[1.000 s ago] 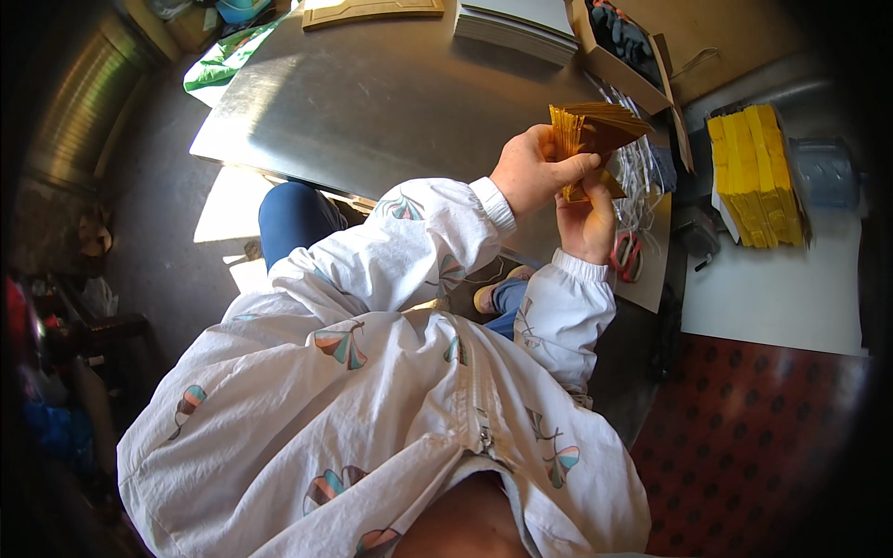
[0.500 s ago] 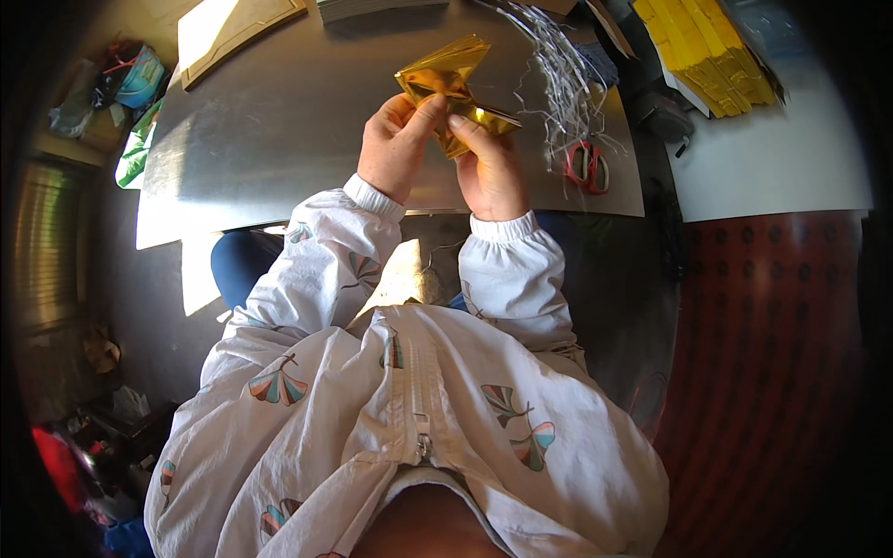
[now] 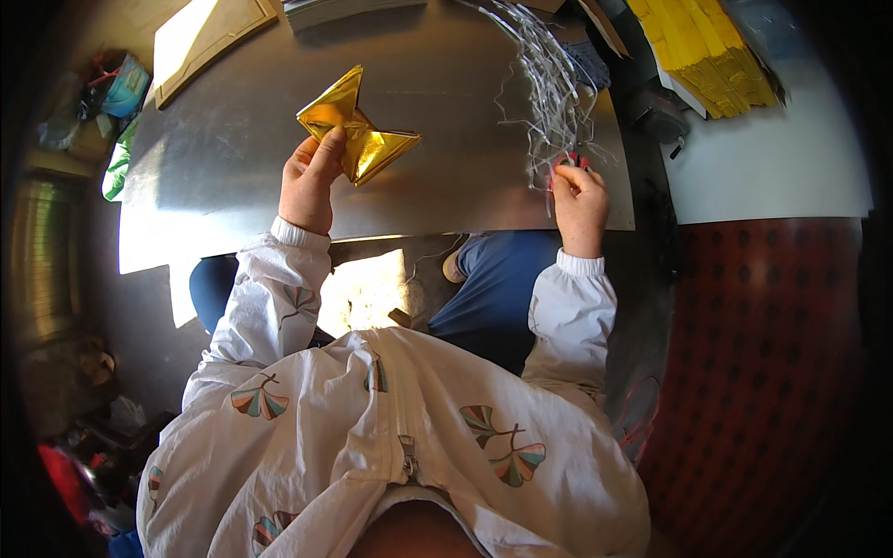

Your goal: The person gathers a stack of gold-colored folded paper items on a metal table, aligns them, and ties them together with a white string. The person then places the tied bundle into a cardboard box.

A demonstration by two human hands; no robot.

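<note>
My left hand (image 3: 312, 186) pinches a piece of folded gold foil paper (image 3: 372, 153) at its waist, between thumb and fingers. Shiny and creased, the foil flares into two pointed wings, one up and one to the right, above the metal table (image 3: 446, 186). At the table's near right, my right hand (image 3: 581, 209) has its thumb and fingertips pressed together at the lower ends of a bundle of silvery strands (image 3: 553, 102). What the fingertips hold is too small to make out. Red-handled scissors (image 3: 569, 160) lie just behind these fingers, mostly covered.
A wooden board (image 3: 209, 46) lies at the far left, beside a stack of sheets (image 3: 353, 11) at the back. Yellow bundles (image 3: 702, 56) rest on a white surface (image 3: 772, 177) to the right. A dark blue cloth (image 3: 588, 65) lies by the strands.
Both hands were on the gold foil together. My right hand has let go and moved right to the strands and scissors, while my left hand has carried the foil left.
</note>
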